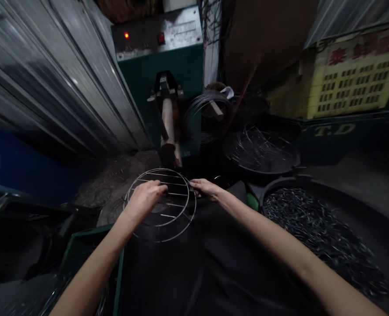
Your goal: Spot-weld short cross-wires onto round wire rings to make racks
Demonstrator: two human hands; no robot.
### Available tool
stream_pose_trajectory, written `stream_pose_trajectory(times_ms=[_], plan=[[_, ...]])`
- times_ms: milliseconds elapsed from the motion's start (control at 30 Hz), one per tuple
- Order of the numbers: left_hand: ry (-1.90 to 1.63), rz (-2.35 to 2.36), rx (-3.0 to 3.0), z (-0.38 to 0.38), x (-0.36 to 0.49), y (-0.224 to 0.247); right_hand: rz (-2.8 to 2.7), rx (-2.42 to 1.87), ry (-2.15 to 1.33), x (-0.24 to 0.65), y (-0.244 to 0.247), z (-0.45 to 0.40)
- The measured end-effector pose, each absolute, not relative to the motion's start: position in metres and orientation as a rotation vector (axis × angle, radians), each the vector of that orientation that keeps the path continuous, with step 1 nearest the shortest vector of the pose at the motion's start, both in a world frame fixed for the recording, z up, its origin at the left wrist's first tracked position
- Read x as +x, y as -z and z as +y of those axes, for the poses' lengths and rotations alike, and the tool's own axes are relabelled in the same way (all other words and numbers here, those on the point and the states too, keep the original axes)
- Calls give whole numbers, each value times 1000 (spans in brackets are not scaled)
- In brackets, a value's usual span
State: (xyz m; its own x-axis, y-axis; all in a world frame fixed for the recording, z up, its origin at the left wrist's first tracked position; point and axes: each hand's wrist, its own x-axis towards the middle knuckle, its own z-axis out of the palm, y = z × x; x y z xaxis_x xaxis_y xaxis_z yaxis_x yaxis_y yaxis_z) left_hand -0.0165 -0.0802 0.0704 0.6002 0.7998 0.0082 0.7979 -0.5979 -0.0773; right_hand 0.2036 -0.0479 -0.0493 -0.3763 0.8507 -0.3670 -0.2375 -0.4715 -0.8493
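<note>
A round wire rack (173, 204) with parallel cross bars and a second ring beneath lies over the dark-covered lap, just below the rod-like arms of a green machine (131, 74). My left hand (147, 196) is closed on the bars at the rack's left and middle, its fingers curled. At the rack's right rim, my right hand (205, 188) has its fingers pinched together. Whether it grips the rim or a small piece there is too dark to make out.
At the right, a large black basin (299, 179) holds many short metal pieces. Behind it stands a shallow pan (263, 169) of wires. A wire coil (210, 98) sits beside the machine. Green crates (82, 237) stand at the lower left, a yellow crate (355, 79) at the upper right.
</note>
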Motion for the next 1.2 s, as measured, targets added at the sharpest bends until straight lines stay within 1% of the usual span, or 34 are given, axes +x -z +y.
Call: stream_pose_trajectory(times_ms=[100,200,267,333,400,500,600,733,867,1000,1133,1200], plan=[[-85,-1438,-2827,-103,-17,-45,-1109,-1172,-1790,217,51,-70],[-6,-1550,-2833,-127,-11,1,-1494,-1247,-1434,232,40,-79],[163,-1659,-2857,-142,-2,37,-1767,-1247,-1167,237,30,-79],[389,-1787,-2869,-156,12,72,-1986,-1251,-984,238,24,-79],[579,-1893,-2846,-169,27,101,-2152,-1283,-881,234,25,-80],[737,-1999,-2833,-186,44,130,-2357,-1357,-758,228,33,-86],[826,-2042,-2866,-201,52,145,-2493,-1404,-669,223,43,-96],[859,-2093,-2851,-219,54,154,-2581,-1424,-635,223,50,-110],[896,-2163,-2855,-230,54,156,-2637,-1466,-593,223,49,-119],[1037,-2160,-2855,-240,55,152,-2623,-1549,-527,217,39,-127],[1143,-2062,-2916,-232,46,168,-2604,-1533,-478,210,39,-108],[1255,-2049,-2862,-229,45,177,-2587,-1508,-499,215,36,-93]])
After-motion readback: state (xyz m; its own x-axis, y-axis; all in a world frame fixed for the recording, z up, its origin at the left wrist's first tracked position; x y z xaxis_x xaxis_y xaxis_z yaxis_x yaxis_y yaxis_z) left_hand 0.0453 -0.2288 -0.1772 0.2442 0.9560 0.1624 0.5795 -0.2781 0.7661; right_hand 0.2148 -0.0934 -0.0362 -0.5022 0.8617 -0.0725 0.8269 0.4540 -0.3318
